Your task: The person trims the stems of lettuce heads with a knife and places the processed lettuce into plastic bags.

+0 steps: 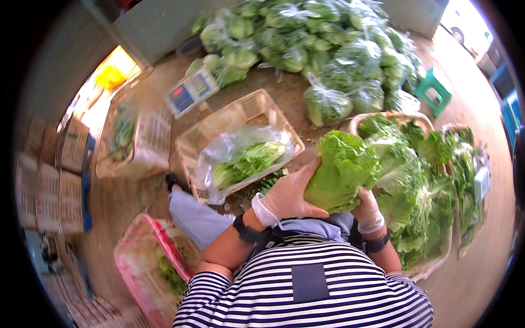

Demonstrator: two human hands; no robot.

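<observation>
A head of green leaf lettuce [343,170] is held up in front of my lap between both gloved hands. My left hand [292,191] grips its left side, fingers behind and thumb along the lower edge. Against its lower right side presses my right hand [366,210], whose fingertips are partly hidden by the leaves. Ahead and to the left, a tan plastic crate [251,112] holds an open clear plastic bag [205,169] with green lettuce [249,161] inside. Close to my right hand, a large basket [440,257] is heaped with loose lettuce [402,186].
Bagged greens [322,49] are piled along the far wall. A scale [191,92] stands beyond the crate, a green stool [435,92] at far right. To the left are another crate [153,139], stacked crates [46,188] and a pink-rimmed basket [128,240]. More greens [465,186] fill a basket farther right.
</observation>
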